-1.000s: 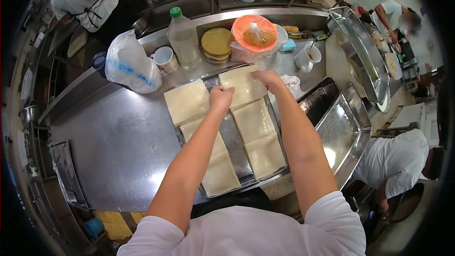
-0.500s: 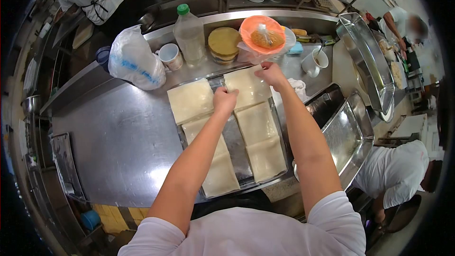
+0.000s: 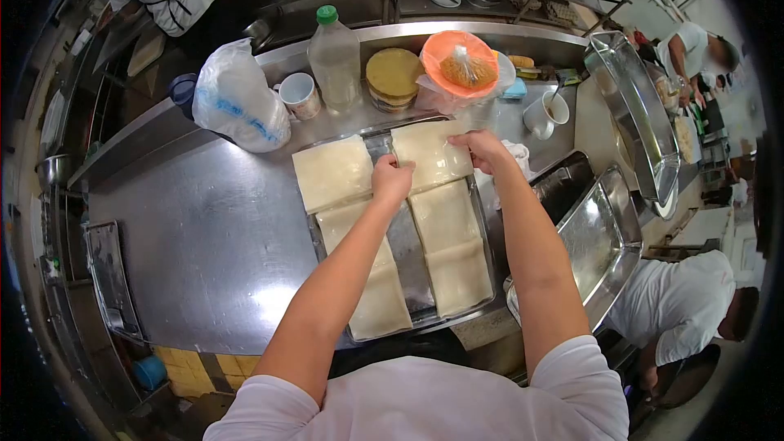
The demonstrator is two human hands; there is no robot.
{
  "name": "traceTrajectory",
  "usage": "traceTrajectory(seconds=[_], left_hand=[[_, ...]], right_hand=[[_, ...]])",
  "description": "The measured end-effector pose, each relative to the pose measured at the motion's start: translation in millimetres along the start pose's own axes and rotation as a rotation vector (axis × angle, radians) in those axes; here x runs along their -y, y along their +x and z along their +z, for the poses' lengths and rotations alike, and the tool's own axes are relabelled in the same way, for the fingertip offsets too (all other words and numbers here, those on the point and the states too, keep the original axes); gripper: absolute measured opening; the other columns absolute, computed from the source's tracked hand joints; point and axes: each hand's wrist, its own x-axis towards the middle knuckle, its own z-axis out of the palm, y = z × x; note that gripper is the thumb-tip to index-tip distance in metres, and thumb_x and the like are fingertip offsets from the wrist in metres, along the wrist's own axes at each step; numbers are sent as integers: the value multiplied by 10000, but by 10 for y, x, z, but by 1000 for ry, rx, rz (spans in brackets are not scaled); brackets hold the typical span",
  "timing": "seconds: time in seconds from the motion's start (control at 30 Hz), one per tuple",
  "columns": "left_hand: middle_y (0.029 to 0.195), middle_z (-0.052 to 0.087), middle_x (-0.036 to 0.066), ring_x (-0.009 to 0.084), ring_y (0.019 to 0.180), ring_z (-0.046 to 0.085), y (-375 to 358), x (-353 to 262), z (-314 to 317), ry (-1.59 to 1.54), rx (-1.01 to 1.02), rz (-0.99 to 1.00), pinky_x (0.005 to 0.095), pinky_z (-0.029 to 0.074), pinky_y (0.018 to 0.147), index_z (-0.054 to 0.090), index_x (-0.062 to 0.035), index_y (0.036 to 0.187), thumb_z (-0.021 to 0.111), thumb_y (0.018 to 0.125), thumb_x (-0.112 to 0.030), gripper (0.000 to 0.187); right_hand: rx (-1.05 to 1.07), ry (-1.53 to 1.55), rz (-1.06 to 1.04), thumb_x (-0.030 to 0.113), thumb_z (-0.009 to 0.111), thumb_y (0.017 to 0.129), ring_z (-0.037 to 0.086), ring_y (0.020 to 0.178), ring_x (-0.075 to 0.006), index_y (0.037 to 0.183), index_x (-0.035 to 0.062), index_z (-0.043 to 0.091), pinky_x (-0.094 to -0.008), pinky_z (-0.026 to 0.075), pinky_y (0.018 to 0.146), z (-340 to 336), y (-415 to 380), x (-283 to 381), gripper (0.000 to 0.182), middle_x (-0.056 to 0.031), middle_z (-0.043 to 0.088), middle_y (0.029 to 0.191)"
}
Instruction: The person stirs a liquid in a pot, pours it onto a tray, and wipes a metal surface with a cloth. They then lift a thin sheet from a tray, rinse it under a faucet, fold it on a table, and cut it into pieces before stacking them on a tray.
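Pale, thin square dough sheets lie in two columns on a metal tray. My left hand is closed in a pinch at the lower left edge of the far right dough sheet. On that same sheet's right part, my right hand pinches with thumb and fingers. The far left dough sheet overlaps the one below it. In the right column, another dough sheet sits directly below the held one. My left forearm hides part of the left column.
Along the back stand a plastic bag, a mug, a green-capped bottle, a round tub and an orange bowl. Deep metal pans are at the right. A co-worker bends nearby at right.
My right hand has come down from the far edge of the far right dough sheet to its right side. My left hand stays at the lower left edge, and the view has shifted slightly.
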Motion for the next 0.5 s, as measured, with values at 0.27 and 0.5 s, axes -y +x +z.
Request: traceTrajectory(seconds=[0.27,0.5], left_hand=[[975,730,143,282,914,696,-43,-20,1,-12,-13,11,388,528,834,681,-1,1088,791,825,-203,349],[1018,715,101,192,910,659,-47,-2,-11,-1,16,22,331,519,821,649,32,1147,761,872,-124,335]], right_hand=[[-57,-116,-347,41,800,777,696,805,-200,1101,-22,672,-341,565,713,160,-137,11,354,-124,727,949],[-256,-275,-381,49,795,758,693,793,-204,1148,-27,711,-343,553,726,85,65,-196,406,-111,734,910]])
